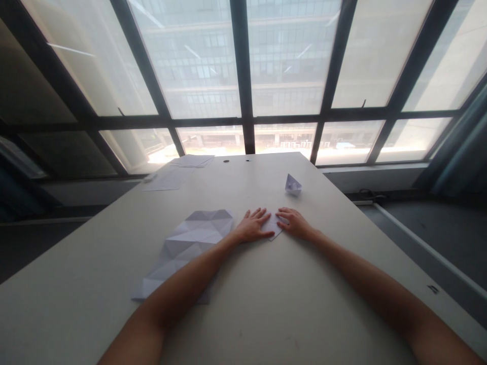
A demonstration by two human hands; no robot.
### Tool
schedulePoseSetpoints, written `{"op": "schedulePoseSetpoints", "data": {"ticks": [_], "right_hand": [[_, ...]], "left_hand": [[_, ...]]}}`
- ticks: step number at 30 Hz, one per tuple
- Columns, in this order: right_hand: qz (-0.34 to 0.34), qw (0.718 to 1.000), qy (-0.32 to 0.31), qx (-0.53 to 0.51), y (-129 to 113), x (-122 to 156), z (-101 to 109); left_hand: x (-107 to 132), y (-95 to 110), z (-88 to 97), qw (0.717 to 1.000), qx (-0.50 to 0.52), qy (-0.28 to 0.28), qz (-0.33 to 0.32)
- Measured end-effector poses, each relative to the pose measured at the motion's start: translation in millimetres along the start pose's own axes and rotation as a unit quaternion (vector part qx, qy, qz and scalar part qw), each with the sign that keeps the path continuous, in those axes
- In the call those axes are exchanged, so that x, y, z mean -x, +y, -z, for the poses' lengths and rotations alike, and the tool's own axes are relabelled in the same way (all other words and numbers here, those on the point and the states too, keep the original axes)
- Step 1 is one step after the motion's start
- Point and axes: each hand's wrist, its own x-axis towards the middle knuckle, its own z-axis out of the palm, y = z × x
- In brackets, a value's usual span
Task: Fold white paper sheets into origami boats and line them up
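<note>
A small folded piece of white paper (271, 229) lies on the table, a pointed corner toward me. My left hand (252, 226) rests flat over its left side, fingers spread and thumb reaching across. From the right, my right hand (294, 223) touches the paper's other side with its fingers stretched out and slightly bent. Both hands cover much of the paper, so its full shape is hidden. Beyond my right hand stands a folded paper boat (292, 185). Left of my left hand lies a large creased sheet of paper (198, 230), partly covered by my left forearm.
The long white table (266, 314) reaches toward a wall of dark-framed windows (247, 91). Flat paper sheets (167, 180) lie at its far left. A small dark round spot (226, 161) shows near the far edge. A curtain (452, 152) hangs at the right.
</note>
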Motion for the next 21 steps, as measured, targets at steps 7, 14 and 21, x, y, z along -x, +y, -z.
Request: {"op": "schedulePoseSetpoints", "data": {"ticks": [7,14,21], "right_hand": [[0.0,1.0,0.002,-0.003,2.0,-0.4,-1.0],[-0.001,1.0,-0.008,-0.005,1.6,-1.8,-0.9],[0.0,1.0,-0.009,-0.007,0.5,-2.3,0.6]], "left_hand": [[-1.0,0.0,-0.8,1.0,-0.005,0.002,-0.001],[-2.7,0.4,-3.1,1.0,-0.008,0.011,0.013],[-4.1,-1.3,-5.7,0.999,0.001,0.031,0.02]]}}
